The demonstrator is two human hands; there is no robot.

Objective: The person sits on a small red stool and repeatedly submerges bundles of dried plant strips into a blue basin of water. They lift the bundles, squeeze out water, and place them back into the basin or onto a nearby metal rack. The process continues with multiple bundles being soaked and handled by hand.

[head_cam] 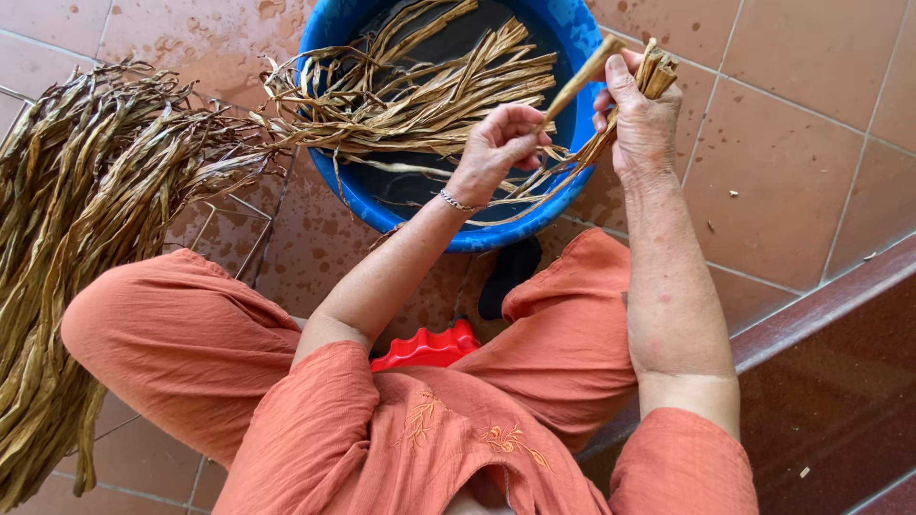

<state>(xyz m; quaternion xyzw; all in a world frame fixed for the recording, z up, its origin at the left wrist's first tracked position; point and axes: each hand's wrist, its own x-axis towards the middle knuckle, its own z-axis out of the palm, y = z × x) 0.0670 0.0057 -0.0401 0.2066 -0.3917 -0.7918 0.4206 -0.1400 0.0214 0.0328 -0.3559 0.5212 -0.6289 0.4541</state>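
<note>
Peeling a strip (572, 88) off the bundle (641, 91) above the basin (334, 176), the left hand (501, 141) pinches it shut while the right hand (641, 119) clamps the bundle; likely next: a steady pull apart.

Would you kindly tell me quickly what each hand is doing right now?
Left hand: closed, pinching one dried leaf strip.
Right hand: closed around a bundle of dried leaf strips.
</note>
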